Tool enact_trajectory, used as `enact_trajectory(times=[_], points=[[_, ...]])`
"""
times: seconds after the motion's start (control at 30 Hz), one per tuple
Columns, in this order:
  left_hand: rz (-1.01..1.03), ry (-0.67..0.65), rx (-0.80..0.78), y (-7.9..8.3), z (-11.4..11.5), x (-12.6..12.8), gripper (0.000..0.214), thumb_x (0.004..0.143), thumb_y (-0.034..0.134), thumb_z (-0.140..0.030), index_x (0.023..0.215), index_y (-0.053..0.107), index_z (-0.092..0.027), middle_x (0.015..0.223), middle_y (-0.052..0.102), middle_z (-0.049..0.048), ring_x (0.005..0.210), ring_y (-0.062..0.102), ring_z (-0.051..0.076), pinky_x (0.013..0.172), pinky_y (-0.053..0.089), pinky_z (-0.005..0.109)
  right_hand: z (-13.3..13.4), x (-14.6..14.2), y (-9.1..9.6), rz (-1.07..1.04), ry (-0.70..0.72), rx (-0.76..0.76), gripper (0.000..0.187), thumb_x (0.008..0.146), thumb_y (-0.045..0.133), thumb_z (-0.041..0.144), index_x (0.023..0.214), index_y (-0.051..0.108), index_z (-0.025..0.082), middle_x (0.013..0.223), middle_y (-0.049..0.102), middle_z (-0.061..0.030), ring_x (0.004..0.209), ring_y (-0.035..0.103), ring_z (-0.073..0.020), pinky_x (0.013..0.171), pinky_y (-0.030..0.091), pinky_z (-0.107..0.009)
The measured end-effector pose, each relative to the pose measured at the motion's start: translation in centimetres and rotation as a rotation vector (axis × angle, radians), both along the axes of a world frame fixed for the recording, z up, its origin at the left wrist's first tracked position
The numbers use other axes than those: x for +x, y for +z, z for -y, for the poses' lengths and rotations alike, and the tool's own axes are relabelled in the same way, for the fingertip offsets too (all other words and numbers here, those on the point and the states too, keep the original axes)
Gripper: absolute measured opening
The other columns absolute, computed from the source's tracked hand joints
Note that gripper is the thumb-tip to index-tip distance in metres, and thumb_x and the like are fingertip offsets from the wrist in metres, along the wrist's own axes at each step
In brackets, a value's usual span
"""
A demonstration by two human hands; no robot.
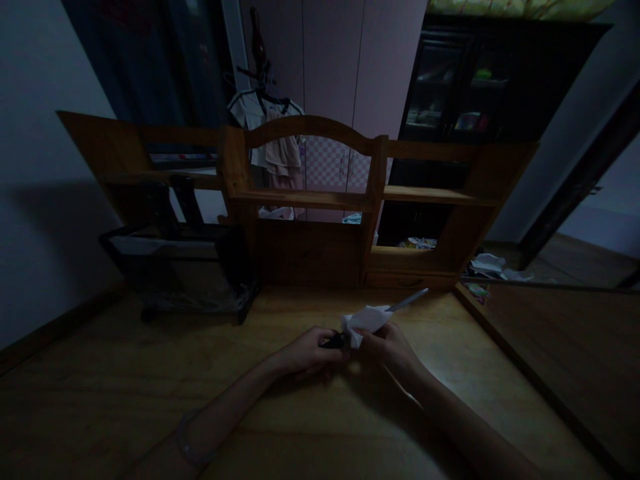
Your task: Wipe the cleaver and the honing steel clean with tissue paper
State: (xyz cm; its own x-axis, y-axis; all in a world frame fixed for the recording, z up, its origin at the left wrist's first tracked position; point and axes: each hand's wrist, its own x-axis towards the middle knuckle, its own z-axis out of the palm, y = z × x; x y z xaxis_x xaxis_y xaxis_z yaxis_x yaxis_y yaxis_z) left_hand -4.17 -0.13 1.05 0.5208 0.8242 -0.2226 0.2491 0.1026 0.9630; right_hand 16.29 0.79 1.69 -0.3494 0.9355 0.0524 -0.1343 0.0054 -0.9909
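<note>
- Gripping the narrow metal tool (410,299) before the wooden shelf (310,250): left hand (311,352) round its black handle, right hand (394,350) pinching white tissue (369,320) about its shaft.
- Best keep tissue between fingers and metal.
- Before the shelf's left part: black rack (177,275).

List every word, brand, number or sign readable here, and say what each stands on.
None: no text can be read in this view.
Black-handled tool and white tissue: no lettering can be made out.
Black rack: too dark to tell.
Colourful item by the right edge: too small and blurred to read.
</note>
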Motion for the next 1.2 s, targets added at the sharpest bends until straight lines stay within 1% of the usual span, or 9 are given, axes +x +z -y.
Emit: enact_trajectory(times=[0.13,0.3,0.43,0.57,0.7,0.77,0.9,1.0,1.2], points=[[0.032,-0.004,-0.025,0.3,0.0,-0.2,0.044,0.07,0.067,-0.05,0.094,0.059,-0.013,0.047,0.049,-0.0063,0.027,0.03,0.004,0.026,0.018,0.017,-1.1,1.3,0.3,0.004,-0.099,0.044,0.027,0.072,0.072,0.032,0.093,0.068,0.016,0.092,0.069,-0.0082,0.086,0.061,-0.0245,0.078,0.046,-0.036],[0.075,-0.03,-0.024,0.5,0.1,-0.5,0.038,0.072,0.065,-0.049,0.089,0.057,-0.016,0.038,0.038,-0.0102,0.026,0.027,0.005,0.026,0.017,0.017,-2.9,2.9,0.6,-0.099,-0.241,0.041,0.03,0.068,0.076,0.031,0.092,0.068,0.015,0.093,0.068,-0.0092,0.089,0.061,-0.0254,0.082,0.044,-0.036],[0.068,-0.027,-0.024,0.5,0.1,-0.5,0.039,0.072,0.065,-0.05,0.089,0.056,-0.015,0.04,0.042,-0.0094,0.026,0.028,0.005,0.027,0.018,0.017,-3.4,3.3,0.5,-0.128,-0.311,0.014,0.029,0.068,0.075,0.034,0.089,0.068,0.016,0.091,0.068,-0.0083,0.086,0.061,-0.0238,0.079,0.045,-0.034],[0.051,-0.037,-0.014,0.5,0.0,-0.5,0.04,0.073,0.064,-0.049,0.089,0.057,-0.014,0.04,0.042,-0.0093,0.026,0.028,0.005,0.027,0.02,0.017,-2.4,2.3,-0.1,-0.079,-0.265,0.0,0.029,0.067,0.076,0.031,0.089,0.068,0.014,0.088,0.069,-0.0081,0.082,0.061,-0.0232,0.076,0.045,-0.033],[0.031,-0.051,-0.015,0.3,-0.1,-0.4,0.041,0.072,0.065,-0.049,0.091,0.059,-0.013,0.045,0.046,-0.0076,0.027,0.03,0.005,0.027,0.022,0.017,-0.5,0.4,-0.8,-0.099,0.004,-0.045,0.03,0.072,0.072,0.031,0.097,0.067,0.016,0.097,0.068,-0.0085,0.083,0.063,-0.0233,0.074,0.047,-0.033],[0.023,-0.052,-0.007,0.3,-0.1,-0.3,0.041,0.072,0.066,-0.047,0.093,0.06,-0.013,0.049,0.05,-0.0061,0.028,0.031,0.004,0.027,0.021,0.017,0.2,-0.4,-0.9,-0.105,0.061,-0.056,0.026,0.072,0.071,0.029,0.095,0.067,0.016,0.095,0.068,-0.0073,0.08,0.063,-0.0222,0.073,0.047,-0.032],[0.035,-0.051,-0.004,0.4,-0.1,-0.3,0.039,0.072,0.065,-0.048,0.092,0.06,-0.014,0.049,0.05,-0.0059,0.028,0.032,0.005,0.027,0.021,0.017,0.5,-0.6,-0.3,-0.072,0.03,-0.021,0.021,0.073,0.071,0.027,0.09,0.067,0.016,0.09,0.069,-0.0056,0.082,0.063,-0.0217,0.074,0.047,-0.03],[0.055,-0.058,-0.009,0.4,-0.1,-0.3,0.04,0.072,0.065,-0.049,0.09,0.059,-0.014,0.045,0.046,-0.0073,0.027,0.03,0.005,0.027,0.021,0.018,0.0,0.2,0.3,-0.033,-0.012,0.038,0.024,0.073,0.07,0.031,0.093,0.067,0.016,0.093,0.069,-0.0063,0.085,0.063,-0.0228,0.076,0.046,-0.031],[0.05,-0.031,-0.035,0.3,-0.1,-0.3,0.041,0.071,0.064,-0.053,0.086,0.056,-0.016,0.04,0.04,-0.0098,0.026,0.027,0.005,0.028,0.019,0.017,-2.1,2.2,0.1,-0.01,-0.228,0.08,0.029,0.072,0.072,0.036,0.089,0.068,0.013,0.088,0.068,-0.0077,0.079,0.06,-0.0205,0.071,0.044,-0.029]])
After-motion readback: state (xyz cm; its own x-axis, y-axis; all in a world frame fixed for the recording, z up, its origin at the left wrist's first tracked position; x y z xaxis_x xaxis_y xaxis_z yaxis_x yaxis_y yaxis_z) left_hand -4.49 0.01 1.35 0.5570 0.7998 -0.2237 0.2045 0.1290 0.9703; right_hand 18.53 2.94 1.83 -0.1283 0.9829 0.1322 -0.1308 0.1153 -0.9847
